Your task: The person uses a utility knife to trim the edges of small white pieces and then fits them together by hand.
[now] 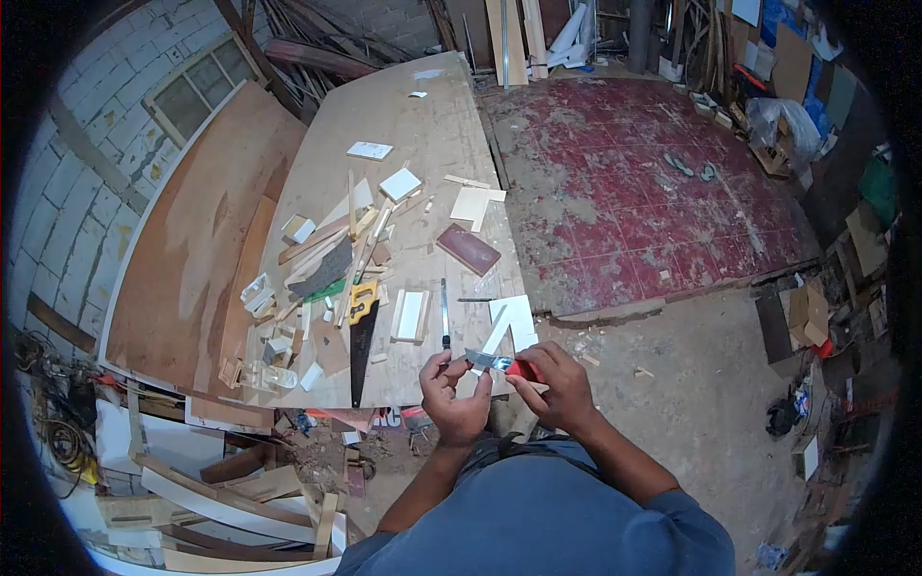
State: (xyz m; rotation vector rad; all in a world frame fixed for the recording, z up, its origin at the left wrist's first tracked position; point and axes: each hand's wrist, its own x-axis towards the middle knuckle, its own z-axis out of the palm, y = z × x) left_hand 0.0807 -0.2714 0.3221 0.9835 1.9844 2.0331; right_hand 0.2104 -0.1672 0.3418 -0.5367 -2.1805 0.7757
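Observation:
Over the near right corner of the wooden table (437, 144), my right hand (562, 386) is closed around the red handle of a utility knife (526, 371). Its metal end points left toward my left hand (454, 398). The thumb and fingers of my left hand are bent beside the metal end; whether they grip something small cannot be made out. White flat pieces (514, 320) lie just beyond my hands. A thin metallic strip (445, 312) rests on the table further left.
A handsaw (362, 336) with a yellow handle, wood offcuts (331, 240) and a dark red block (469, 249) lie on the table. A large wooden panel (192, 240) leans at the left. Red tiled floor (653, 192) is at the right.

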